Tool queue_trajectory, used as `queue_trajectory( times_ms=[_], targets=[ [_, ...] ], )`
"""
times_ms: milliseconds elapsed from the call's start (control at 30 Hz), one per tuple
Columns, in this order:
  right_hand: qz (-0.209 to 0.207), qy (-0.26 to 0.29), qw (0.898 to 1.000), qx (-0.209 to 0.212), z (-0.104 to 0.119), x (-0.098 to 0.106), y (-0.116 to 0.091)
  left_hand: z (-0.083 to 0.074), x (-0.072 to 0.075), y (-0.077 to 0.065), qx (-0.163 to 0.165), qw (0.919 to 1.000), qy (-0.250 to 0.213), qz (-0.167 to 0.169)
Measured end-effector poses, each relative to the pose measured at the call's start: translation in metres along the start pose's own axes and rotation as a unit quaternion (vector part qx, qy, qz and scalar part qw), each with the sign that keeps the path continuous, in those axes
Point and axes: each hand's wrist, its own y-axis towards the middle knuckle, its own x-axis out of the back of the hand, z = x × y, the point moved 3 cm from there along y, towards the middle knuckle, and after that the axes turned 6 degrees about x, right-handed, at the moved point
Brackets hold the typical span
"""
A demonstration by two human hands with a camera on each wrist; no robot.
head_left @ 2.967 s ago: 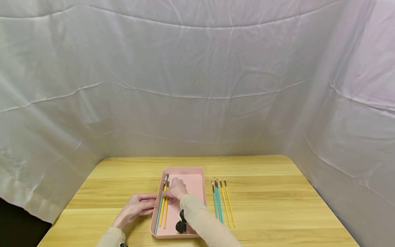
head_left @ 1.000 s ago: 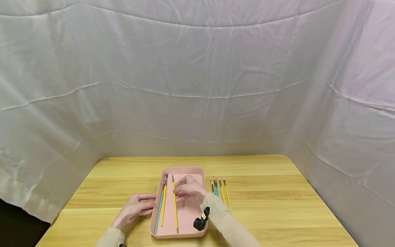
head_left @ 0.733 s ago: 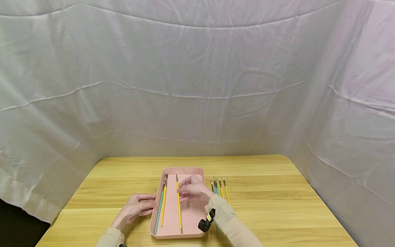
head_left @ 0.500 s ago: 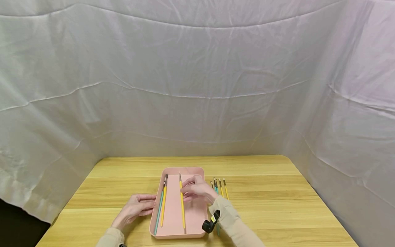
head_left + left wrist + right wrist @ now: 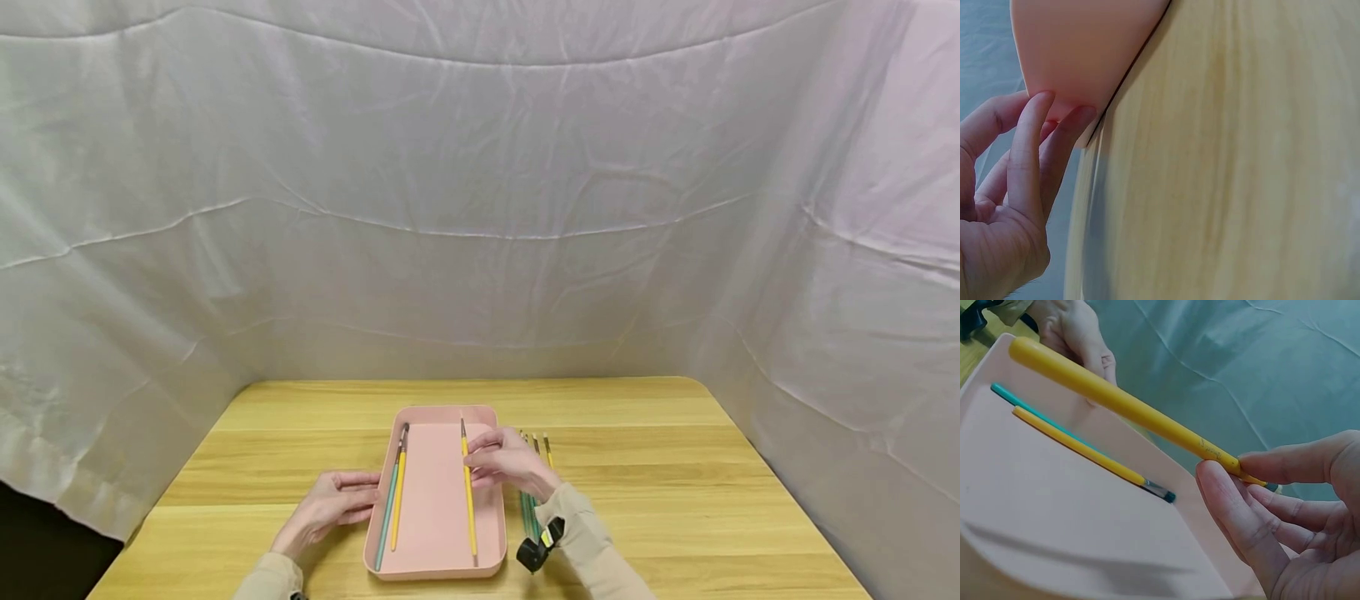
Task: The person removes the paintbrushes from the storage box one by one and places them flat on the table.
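My right hand pinches a yellow paintbrush between thumb and fingers, above the right side of a pink tray. In the right wrist view that paintbrush slants across, its rounded handle end pointing up and left. Inside the tray, along its left wall, lie a second yellow paintbrush and a teal paintbrush. My left hand rests at the tray's left side; in the left wrist view its fairly straight fingers touch the outer wall.
Several teal and yellow paintbrushes lie on the wooden table right of the tray, partly hidden by my right hand and sleeve. A grey curtain hangs behind and along the sides of the table.
My right hand has lifted one yellow paintbrush away from the others at the tray's left side and carried it rightward across the tray. My left hand has stayed in place.
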Motion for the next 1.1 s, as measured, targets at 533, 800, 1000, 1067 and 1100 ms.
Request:
queue_trajectory(
  times_ms=[533, 800, 1000, 1067, 1100],
  targets=[
    [0.008, 0.03, 0.999, 0.014, -0.016, 0.044, -0.027, 0.002, 0.001, 0.002, -0.002, 1.0, -0.002, 0.005],
    [0.02, 0.035, 0.999, 0.02, -0.018, 0.063, -0.038, 0.002, 0.002, 0.001, -0.001, 1.0, 0.0, 0.006],
    [0.019, 0.04, 0.999, 0.02, -0.02, 0.079, -0.045, 0.001, 0.001, -0.001, -0.002, 1.0, 0.002, 0.003],
    [0.017, 0.039, 0.999, 0.018, -0.022, 0.085, -0.048, 0.0, 0.001, -0.001, -0.003, 1.0, 0.0, 0.003],
    [0.015, 0.04, 0.999, 0.016, -0.023, 0.088, -0.05, 0.0, 0.0, -0.001, -0.003, 1.0, -0.001, 0.003]
  ],
)
